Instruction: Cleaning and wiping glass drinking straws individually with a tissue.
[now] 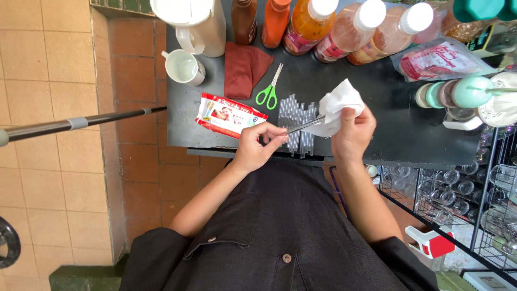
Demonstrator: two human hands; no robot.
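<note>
The person's left hand [258, 144] is closed around the near end of a thin clear tube [302, 126], held above the front edge of the dark worktop [377, 113]. The right hand [353, 132] grips a white wipe [338, 105] folded around the tube's far end. Just beyond the hands a row of clear tubes [297, 121] lies flat on the worktop, with a wet-wipe packet [229, 115] to its left. Farther back lie green-handled scissors [267, 92], a red cloth [243, 67] and a white mug [183, 67]. Bottles [353, 27] line the far edge.
</note>
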